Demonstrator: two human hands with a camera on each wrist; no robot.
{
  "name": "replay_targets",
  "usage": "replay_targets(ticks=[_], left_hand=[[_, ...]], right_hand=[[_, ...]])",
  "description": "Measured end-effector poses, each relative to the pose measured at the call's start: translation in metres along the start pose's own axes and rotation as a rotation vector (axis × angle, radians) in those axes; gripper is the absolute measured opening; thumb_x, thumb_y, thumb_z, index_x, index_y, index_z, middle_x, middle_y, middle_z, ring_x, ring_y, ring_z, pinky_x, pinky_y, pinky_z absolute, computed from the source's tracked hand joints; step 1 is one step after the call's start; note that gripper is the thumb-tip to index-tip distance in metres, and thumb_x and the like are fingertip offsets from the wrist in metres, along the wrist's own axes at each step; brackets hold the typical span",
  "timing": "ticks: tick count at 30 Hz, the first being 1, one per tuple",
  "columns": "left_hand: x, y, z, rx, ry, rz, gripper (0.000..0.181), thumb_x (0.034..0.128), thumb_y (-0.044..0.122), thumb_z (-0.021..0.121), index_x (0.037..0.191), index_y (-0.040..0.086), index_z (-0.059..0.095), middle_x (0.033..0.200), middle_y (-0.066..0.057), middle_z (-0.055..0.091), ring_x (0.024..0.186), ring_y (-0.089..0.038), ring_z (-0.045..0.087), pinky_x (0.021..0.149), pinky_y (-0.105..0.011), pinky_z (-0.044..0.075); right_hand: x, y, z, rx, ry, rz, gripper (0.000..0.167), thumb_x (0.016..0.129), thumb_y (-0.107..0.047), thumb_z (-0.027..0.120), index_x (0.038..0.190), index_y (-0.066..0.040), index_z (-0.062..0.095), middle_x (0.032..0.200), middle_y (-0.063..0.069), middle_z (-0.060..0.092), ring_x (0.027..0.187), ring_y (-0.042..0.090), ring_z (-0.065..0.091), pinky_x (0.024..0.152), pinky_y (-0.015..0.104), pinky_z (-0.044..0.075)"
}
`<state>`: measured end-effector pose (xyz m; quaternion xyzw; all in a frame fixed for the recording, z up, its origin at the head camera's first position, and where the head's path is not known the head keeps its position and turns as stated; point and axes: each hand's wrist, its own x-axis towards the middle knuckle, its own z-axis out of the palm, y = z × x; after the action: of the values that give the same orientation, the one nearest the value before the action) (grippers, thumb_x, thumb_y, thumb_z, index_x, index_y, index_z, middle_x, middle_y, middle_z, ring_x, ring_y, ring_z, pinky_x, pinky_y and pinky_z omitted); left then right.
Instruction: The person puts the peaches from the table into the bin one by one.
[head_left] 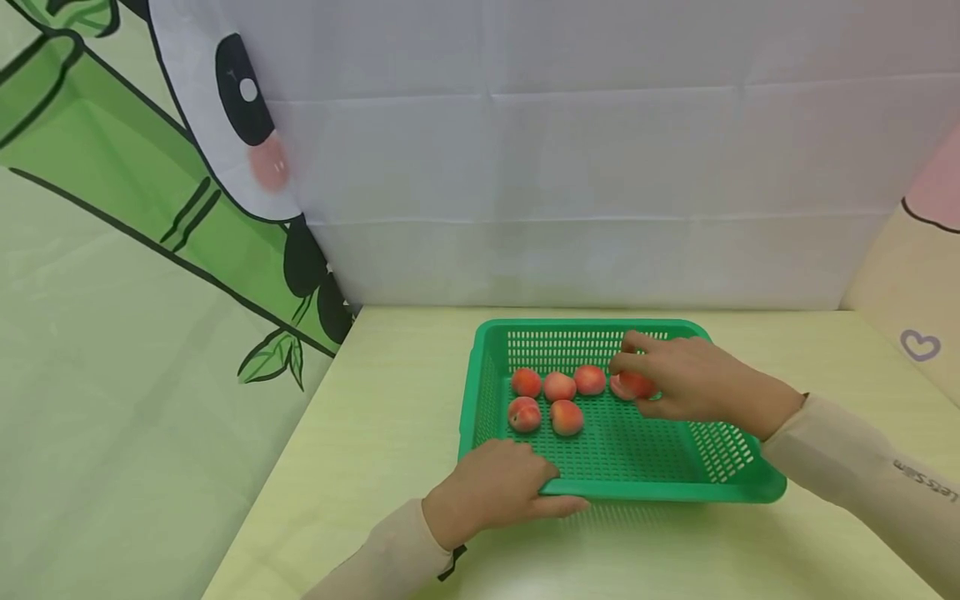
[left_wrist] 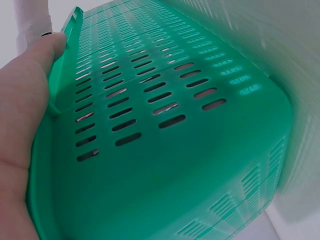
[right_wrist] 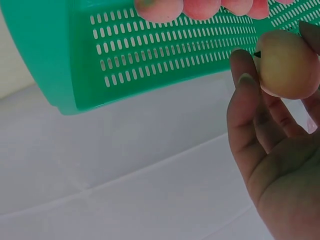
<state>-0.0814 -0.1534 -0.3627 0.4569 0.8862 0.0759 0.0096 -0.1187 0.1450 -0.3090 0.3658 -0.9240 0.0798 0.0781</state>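
A green plastic basket stands on the table with several peaches grouped in its left and back part. My left hand grips the near rim towards its left corner, thumb outside; in the left wrist view that thumb lies along the rim. Over the basket's right back part, my right hand holds a peach between fingers and thumb. The right wrist view shows this held peach up close, stem end towards the fingertips. Another peach sits just left of it, partly hidden.
The pale yellow table reaches a white cloth backdrop behind the basket. On the left hangs a printed cloth with green bamboo; another printed cloth stands on the right.
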Motion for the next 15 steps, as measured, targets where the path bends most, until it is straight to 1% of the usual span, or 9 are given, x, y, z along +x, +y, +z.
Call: replay_targets(ticks=[4,8,11,15], left_hand=[[0.0001,0.0001,-0.0006,-0.009,-0.007,-0.001,0.064,0.1021,0.061,0.064,0.057,0.023,0.039,0.050,0.013,0.022,0.044,-0.002,0.022,0.044,-0.020,0.020],[-0.0001,-0.0004,0.0000,-0.004,-0.005,0.005,0.065,0.1020,0.061,0.065,0.057,0.023,0.038,0.050,0.013,0.021,0.045,-0.002,0.021,0.044,-0.020,0.019],[0.0001,-0.0009,0.0008,0.002,-0.001,0.010,0.065,0.1019,0.061,0.065,0.057,0.023,0.037,0.050,0.013,0.021,0.045,-0.002,0.020,0.044,-0.020,0.019],[0.0009,-0.0011,0.0011,-0.001,-0.002,0.008,0.065,0.1020,0.061,0.064,0.058,0.023,0.037,0.050,0.013,0.021,0.045,-0.002,0.020,0.044,-0.020,0.019]], right_hand=[[0.0010,0.0002,0.0015,-0.007,-0.005,0.002,0.029,0.083,-0.010,0.081,0.107,-0.022,0.071,0.099,-0.012,0.052,0.060,-0.002,0.042,0.054,0.023,0.042],[0.0028,0.0000,0.0017,-0.023,-0.005,-0.002,0.028,0.083,-0.011,0.082,0.107,-0.021,0.071,0.097,-0.013,0.051,0.065,-0.001,0.044,0.054,0.022,0.042],[0.0050,0.0001,0.0014,-0.032,-0.006,-0.008,0.029,0.082,-0.011,0.082,0.107,-0.021,0.071,0.097,-0.012,0.052,0.065,0.000,0.045,0.054,0.023,0.042],[0.0098,0.0008,-0.0002,-0.040,-0.019,0.006,0.027,0.083,-0.012,0.083,0.105,-0.021,0.070,0.094,-0.013,0.051,0.063,-0.001,0.046,0.053,0.025,0.042]])
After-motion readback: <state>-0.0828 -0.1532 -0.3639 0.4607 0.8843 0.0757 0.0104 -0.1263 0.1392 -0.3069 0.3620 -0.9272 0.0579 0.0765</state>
